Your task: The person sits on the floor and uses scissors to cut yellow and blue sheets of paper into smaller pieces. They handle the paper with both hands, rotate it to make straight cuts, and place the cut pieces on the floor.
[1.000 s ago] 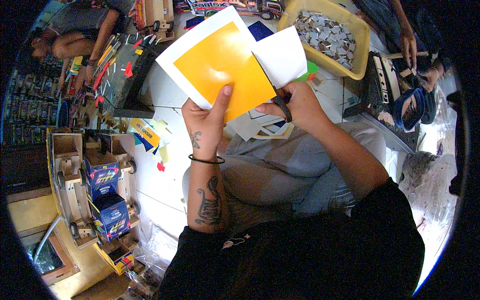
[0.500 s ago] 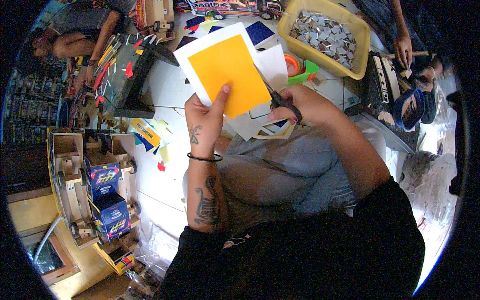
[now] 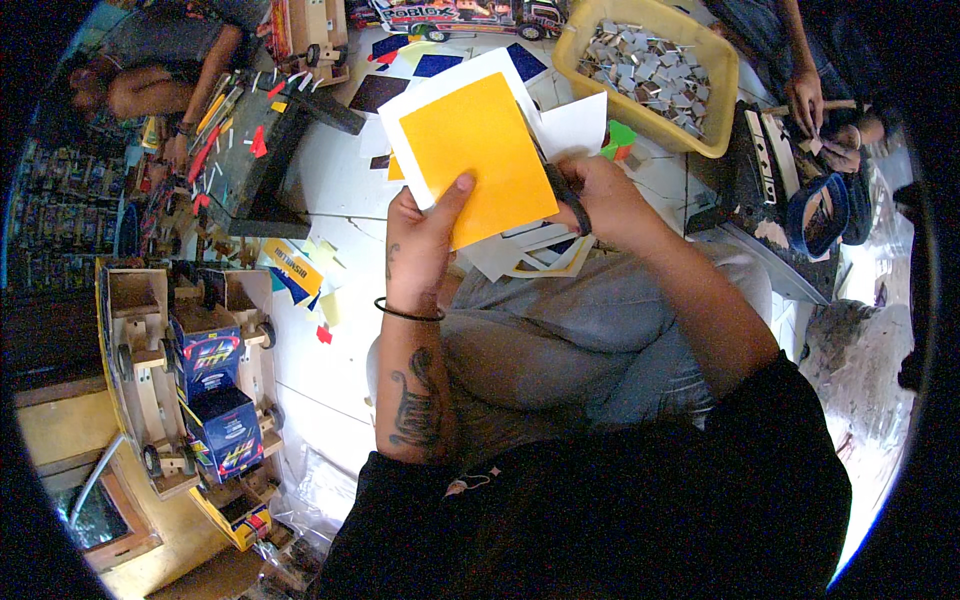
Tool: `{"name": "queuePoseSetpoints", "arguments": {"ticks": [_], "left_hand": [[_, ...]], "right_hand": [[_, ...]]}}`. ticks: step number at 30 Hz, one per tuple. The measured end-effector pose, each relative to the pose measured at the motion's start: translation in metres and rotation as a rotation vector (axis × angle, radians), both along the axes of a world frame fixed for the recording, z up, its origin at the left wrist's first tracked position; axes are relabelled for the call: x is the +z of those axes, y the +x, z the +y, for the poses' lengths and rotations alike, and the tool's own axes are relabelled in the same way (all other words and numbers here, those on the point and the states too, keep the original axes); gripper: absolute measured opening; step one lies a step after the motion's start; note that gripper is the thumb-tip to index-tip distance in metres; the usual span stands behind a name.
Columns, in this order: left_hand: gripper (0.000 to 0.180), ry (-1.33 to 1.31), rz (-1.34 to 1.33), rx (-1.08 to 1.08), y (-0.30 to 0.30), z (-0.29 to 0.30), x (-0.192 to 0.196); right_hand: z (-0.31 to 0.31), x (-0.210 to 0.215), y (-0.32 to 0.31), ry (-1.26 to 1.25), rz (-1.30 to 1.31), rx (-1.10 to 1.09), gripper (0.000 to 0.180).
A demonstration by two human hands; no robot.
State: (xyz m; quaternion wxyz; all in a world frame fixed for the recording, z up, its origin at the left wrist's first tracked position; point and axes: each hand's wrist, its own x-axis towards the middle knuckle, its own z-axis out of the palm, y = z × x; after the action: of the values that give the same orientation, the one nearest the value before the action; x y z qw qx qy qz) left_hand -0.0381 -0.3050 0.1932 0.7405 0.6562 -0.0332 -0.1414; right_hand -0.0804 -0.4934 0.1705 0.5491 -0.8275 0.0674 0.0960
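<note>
My left hand (image 3: 428, 235) pinches the lower left of a yellow sheet with a white border (image 3: 480, 150), thumb on its front face. At the sheet's right edge, my right hand (image 3: 605, 200) grips a pair of black-handled scissors (image 3: 572, 200). Their blades lie along that edge, mostly hidden behind the paper. A white strip (image 3: 575, 125) sticks out on the right, beyond the cut side. Paper offcuts (image 3: 520, 252) lie below the sheet, by my folded legs.
A yellow tub (image 3: 648, 135) of small grey-white pieces stands at the far right. Wooden toy trucks (image 3: 215, 400) lie at the left, near a dark low bench (image 3: 265, 150) with scraps. Another person's hand (image 3: 803, 100) works over a bench at the right.
The sheet and my left hand have shifted slightly right and down. The scissors have closed more, and the white strip now stands out further to the right, covering the orange tape roll.
</note>
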Motion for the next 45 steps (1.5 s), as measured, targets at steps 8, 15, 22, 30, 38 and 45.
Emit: {"name": "queuePoseSetpoints", "arguments": {"ticks": [8, 15, 22, 30, 38, 45], "left_hand": [[0.018, 0.057, -0.149, 0.039, -0.005, -0.006, 0.004], [0.018, 0.05, -0.14, 0.053, -0.008, -0.007, 0.01], [0.019, 0.015, -0.148, -0.015, -0.01, -0.006, 0.01], [0.021, 0.097, -0.182, -0.073, -0.01, -0.005, 0.012], [0.019, 0.099, -0.204, -0.087, -0.01, -0.005, 0.008], [0.019, 0.149, -0.218, -0.132, -0.011, -0.007, 0.006]], "right_hand": [[0.01, -0.007, -0.003, -0.035, -0.152, -0.163, 0.034], [0.009, -0.005, -0.003, -0.091, -0.169, -0.164, 0.031], [0.011, -0.008, -0.001, 0.042, -0.118, -0.176, 0.023], [0.01, -0.004, -0.003, -0.079, -0.21, -0.215, 0.021], [0.007, -0.015, -0.001, -0.026, -0.211, -0.212, 0.023], [0.005, -0.021, 0.001, 0.031, -0.267, -0.229, 0.026]]}}
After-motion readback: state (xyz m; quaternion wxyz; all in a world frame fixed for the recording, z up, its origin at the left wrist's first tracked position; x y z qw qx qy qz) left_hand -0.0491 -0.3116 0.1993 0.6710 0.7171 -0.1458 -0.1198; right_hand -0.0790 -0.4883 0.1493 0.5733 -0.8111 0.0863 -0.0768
